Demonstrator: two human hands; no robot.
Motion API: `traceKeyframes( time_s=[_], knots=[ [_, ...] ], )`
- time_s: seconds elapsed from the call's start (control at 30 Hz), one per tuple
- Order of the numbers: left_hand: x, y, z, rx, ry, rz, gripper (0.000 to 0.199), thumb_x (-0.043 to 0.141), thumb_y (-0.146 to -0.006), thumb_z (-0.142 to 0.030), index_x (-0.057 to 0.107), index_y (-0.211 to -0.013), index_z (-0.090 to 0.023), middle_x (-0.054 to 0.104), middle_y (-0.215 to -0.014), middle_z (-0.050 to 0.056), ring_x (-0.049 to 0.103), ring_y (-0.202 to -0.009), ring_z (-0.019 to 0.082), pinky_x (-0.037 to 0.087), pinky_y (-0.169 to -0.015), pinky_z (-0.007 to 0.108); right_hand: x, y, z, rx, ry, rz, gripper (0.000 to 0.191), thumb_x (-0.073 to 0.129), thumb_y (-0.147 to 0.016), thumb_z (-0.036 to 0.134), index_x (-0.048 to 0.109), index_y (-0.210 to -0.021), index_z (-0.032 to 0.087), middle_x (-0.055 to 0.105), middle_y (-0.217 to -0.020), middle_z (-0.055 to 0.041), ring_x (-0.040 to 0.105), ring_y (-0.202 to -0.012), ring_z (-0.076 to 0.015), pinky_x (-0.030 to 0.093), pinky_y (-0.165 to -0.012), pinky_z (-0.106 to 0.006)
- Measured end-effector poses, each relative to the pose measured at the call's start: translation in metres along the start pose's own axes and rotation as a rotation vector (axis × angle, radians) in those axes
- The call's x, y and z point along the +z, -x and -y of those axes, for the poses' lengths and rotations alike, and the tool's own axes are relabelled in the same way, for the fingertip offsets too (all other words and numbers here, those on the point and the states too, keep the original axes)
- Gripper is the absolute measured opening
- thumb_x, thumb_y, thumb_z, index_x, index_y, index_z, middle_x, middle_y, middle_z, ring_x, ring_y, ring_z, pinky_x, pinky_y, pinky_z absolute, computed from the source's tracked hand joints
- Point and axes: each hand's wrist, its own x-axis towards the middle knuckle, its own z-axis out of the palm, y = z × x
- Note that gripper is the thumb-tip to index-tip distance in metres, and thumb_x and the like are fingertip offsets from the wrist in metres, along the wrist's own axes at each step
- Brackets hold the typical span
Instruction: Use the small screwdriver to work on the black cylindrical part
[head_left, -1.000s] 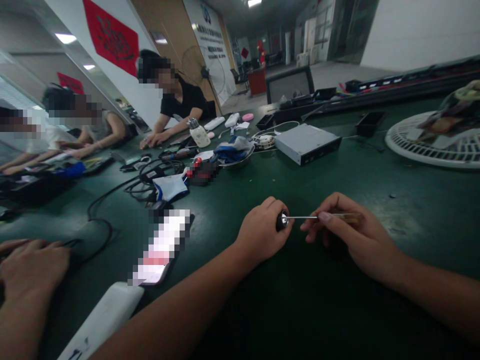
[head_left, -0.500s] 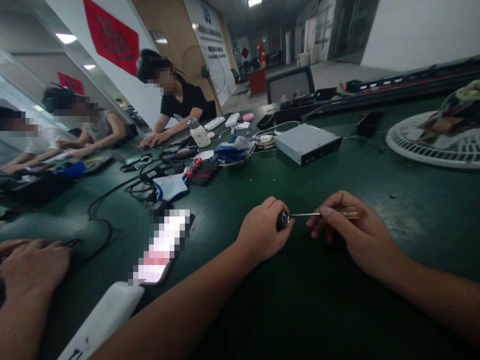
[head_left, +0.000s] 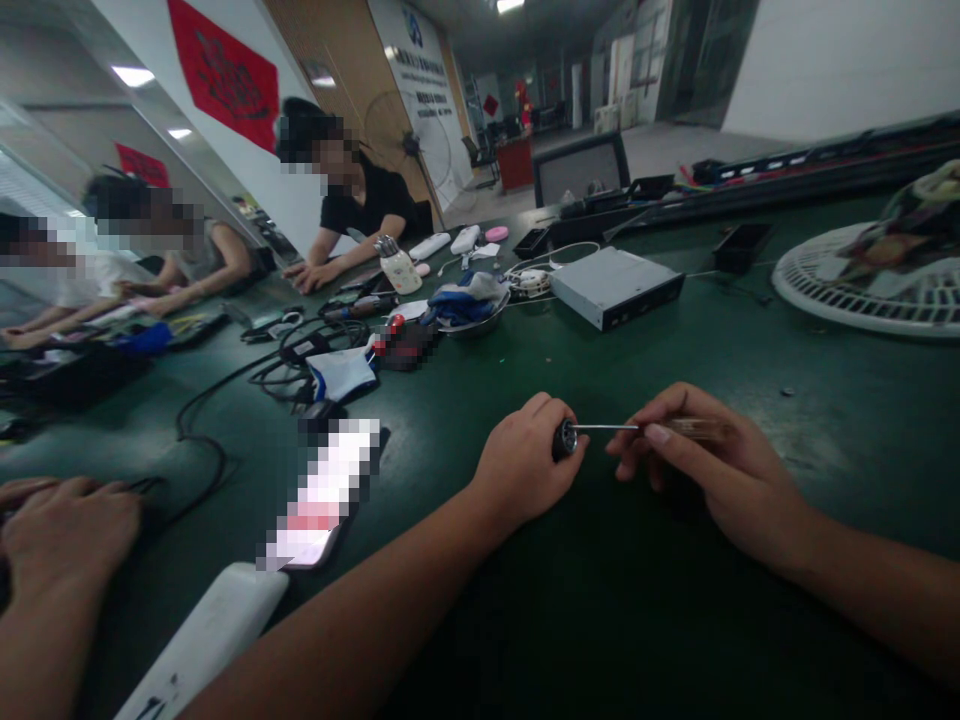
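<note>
The left grip is closed around a small dark round part, and its bright metal face is turned to the right. The right grip is closed on the amber handle of a screwdriver, which is pinched between thumb and fingers. The thin steel shaft is held level, with its tip at that metal face. Both are positioned near the front edge of the green tabletop.

A phone, its screen blurred, is laid just beside the left forearm, and a white bar-shaped item is seen at the near edge. At the near left corner, a hand of another person is rested by a black cable.

Farther back, a steel bowl holding blue cloth and a silver metal box are placed mid-table. A white round grille is seen at the right edge. Along the far left edge, a person in a black shirt is seated.
</note>
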Motion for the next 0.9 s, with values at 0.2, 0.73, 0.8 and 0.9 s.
traceKeyframes(
  time_s=[0.2,0.73,0.8,0.9],
  knots=[
    [-0.0005,-0.0001,0.0000,0.000,0.014,0.000,0.011,0.056,-0.090,-0.031,0.056,-0.093,-0.020,0.058,-0.096,0.003,0.056,-0.083,0.016,0.046,-0.070,0.030,-0.0001,-0.0003,-0.0002,-0.033,-0.014,0.026,0.015,0.057,-0.097,0.037,0.062,-0.104,0.024,0.073,-0.095,-0.0049,0.071,-0.077,-0.0184,0.050,-0.057,-0.028],
    [-0.0002,0.0013,-0.0006,-0.006,0.003,-0.021,0.012,0.059,-0.090,-0.031,0.055,-0.094,-0.021,0.057,-0.096,0.002,0.055,-0.082,0.016,0.047,-0.071,0.031,0.0033,-0.0040,-0.0022,0.010,0.036,-0.096,0.022,0.050,-0.100,0.042,0.060,-0.104,0.023,0.071,-0.090,-0.0040,0.070,-0.074,-0.0164,0.052,-0.055,-0.026],
    [-0.0004,0.0010,-0.0007,0.001,0.002,-0.016,0.011,0.057,-0.090,-0.031,0.055,-0.093,-0.021,0.057,-0.095,0.002,0.055,-0.081,0.016,0.046,-0.070,0.030,0.0023,-0.0033,-0.0019,0.006,0.033,-0.058,0.022,0.049,-0.100,0.042,0.060,-0.105,0.023,0.071,-0.093,-0.0045,0.070,-0.076,-0.0164,0.052,-0.056,-0.026],
    [-0.0009,0.0005,-0.0014,0.003,-0.003,-0.010,0.010,0.057,-0.090,-0.030,0.055,-0.092,-0.020,0.057,-0.095,0.002,0.056,-0.081,0.016,0.046,-0.069,0.030,0.0016,-0.0027,-0.0015,0.003,0.022,0.007,0.022,0.048,-0.101,0.041,0.061,-0.104,0.023,0.072,-0.090,-0.0046,0.070,-0.075,-0.0168,0.052,-0.058,-0.027]
  ],
)
